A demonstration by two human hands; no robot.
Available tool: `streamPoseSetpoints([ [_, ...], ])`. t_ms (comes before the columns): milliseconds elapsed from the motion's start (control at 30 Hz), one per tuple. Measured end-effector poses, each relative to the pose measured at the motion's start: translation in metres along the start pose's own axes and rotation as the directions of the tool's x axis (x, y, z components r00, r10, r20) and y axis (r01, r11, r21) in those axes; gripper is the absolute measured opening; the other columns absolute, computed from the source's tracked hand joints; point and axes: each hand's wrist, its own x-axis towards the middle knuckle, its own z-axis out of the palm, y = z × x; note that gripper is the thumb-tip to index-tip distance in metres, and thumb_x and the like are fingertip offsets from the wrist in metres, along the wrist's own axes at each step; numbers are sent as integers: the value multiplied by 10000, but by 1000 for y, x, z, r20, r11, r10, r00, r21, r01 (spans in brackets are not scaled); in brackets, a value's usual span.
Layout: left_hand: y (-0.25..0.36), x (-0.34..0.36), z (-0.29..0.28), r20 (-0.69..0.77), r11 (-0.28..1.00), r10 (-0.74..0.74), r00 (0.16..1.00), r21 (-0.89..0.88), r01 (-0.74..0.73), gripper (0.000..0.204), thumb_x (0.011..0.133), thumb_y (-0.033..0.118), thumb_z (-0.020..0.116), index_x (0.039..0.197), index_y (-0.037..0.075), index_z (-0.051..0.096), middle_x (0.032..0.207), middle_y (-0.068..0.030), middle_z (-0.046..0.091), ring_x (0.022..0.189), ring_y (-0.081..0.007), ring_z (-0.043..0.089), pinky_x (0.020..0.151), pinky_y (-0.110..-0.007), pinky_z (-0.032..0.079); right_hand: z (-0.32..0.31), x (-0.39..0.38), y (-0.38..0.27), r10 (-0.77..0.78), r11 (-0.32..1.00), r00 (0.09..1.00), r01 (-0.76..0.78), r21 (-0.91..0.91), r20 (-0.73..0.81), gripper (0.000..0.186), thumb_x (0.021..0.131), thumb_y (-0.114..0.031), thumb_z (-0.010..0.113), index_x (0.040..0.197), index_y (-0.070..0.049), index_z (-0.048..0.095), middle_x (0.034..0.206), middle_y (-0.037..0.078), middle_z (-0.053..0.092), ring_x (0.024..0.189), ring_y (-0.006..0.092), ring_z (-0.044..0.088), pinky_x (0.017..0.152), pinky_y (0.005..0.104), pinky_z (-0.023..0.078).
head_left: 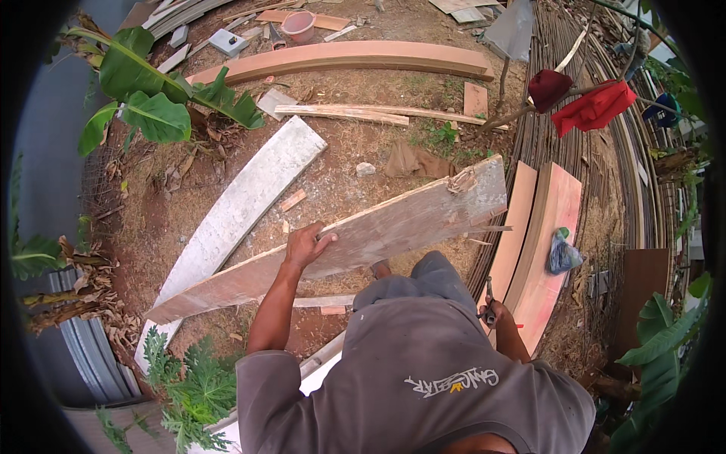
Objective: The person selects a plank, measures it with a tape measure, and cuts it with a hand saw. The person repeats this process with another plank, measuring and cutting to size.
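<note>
The left hand [306, 244] grips the upper edge of a long, weathered plank [340, 246], fingers curled over the top and thumb pressed to its face. The plank is rough, grey-brown wood stained with pale cement, splintered at its right end where a torn scrap of fibre hangs; it slants from low on the left to high on the right, held off the ground in front of the person's grey shirt [423, 363]. The right hand [493, 312] is closed around a small dark metal tool [489, 299], of a kind too small to tell, held close beside the hip. Just to the right lie two smooth, reddish-orange boards [541, 250] with curved edges, a blue plastic bag [563, 253] resting on them. Beyond the plank, a whitewashed, gritty board [242, 204] lies flat on bare reddish earth strewn with dry grass and wood offcuts. Farther off lies a long brown beam [355, 57], with a pink bucket [298, 25] near it. Broad green leaves [151, 91] stand at the upper left, and red cloth [594, 106] hangs from a stick at the right.
</note>
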Motion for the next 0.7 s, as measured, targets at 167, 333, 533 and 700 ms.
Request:
streamPoseSetpoints([
  [167, 13, 114, -11, 82, 994, -69, 994, -75, 75, 601, 889, 651, 637, 988, 61, 695, 737, -235, 670, 749, -438, 676, 689, -521, 500, -2, -3, 32, 136, 986, 990, -132, 100, -30, 334, 1005, -411, 638, 959, -96, 537, 691, 60, 598, 539, 193, 624, 467, 301, 572],
  [333, 44, 215, -18, 31, 984, -35, 999, -174, 40, 665, 863, 691, 619, 1006, 50, 725, 797, -257, 685, 831, -437, 683, 740, -525, 495, 36, 17, -28, 92, 991, 994, -96, 92, 56, 332, 1039, -403, 566, 890, -108, 538, 622, 55, 568, 482, 207, 586, 412, 334, 522],
  [533, 86, 317, -51, 33, 983, -170, 985, -70, 172, 645, 885, 671, 588, 1021, 60, 741, 849, -242, 716, 889, -436, 694, 794, -519, 512, 115, 10, -188, -94, 990, 959, 62, 127, 269, 249, 1034, -332, 566, 901, -122, 578, 636, 12, 582, 457, 142, 549, 407, 288, 497],
  [700, 114, 381, -98, -136, 977, -211, 968, -60, 204, 612, 898, 642, 608, 1008, 57, 751, 818, -242, 710, 833, -430, 697, 748, -516, 517, 222, -66, -342, -302, 953, 837, 283, 110, 457, 164, 1014, -284, 621, 1042, -125, 594, 864, 22, 654, 624, 131, 632, 474, 289, 545],
])
